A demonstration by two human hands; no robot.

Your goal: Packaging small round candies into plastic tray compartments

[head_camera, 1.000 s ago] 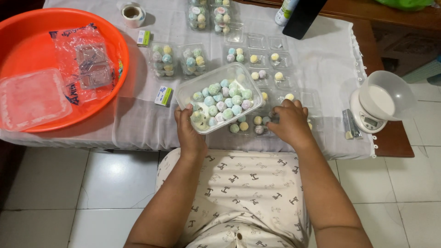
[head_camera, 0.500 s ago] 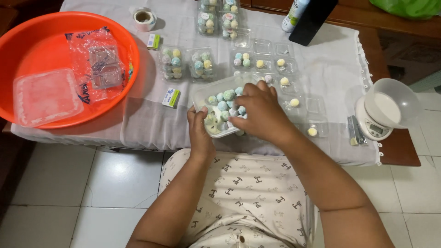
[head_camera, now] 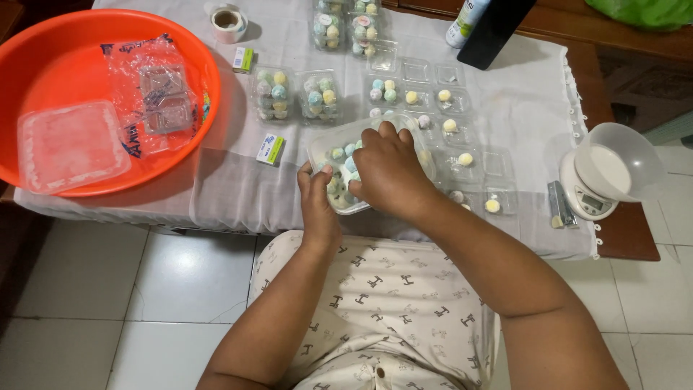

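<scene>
Left hand (head_camera: 317,198) grips the near rim of a clear plastic tub (head_camera: 325,144) of pastel balls (head_camera: 341,153); right hand (head_camera: 386,170), fingers curled, reaches into it.

A cloth-covered table over a pale tiled floor.

A white cloth (head_camera: 505,108) with a beaded edge drapes the dark wooden table (head_camera: 628,238), whose bare wood shows at 3 o'clock and along 1 o'clock. Glossy pale floor tiles (head_camera: 130,303) with dark grout spread from 6 to 9 o'clock, catching soft, even light. Deep shadow sits at the 9 o'clock edge.
</scene>
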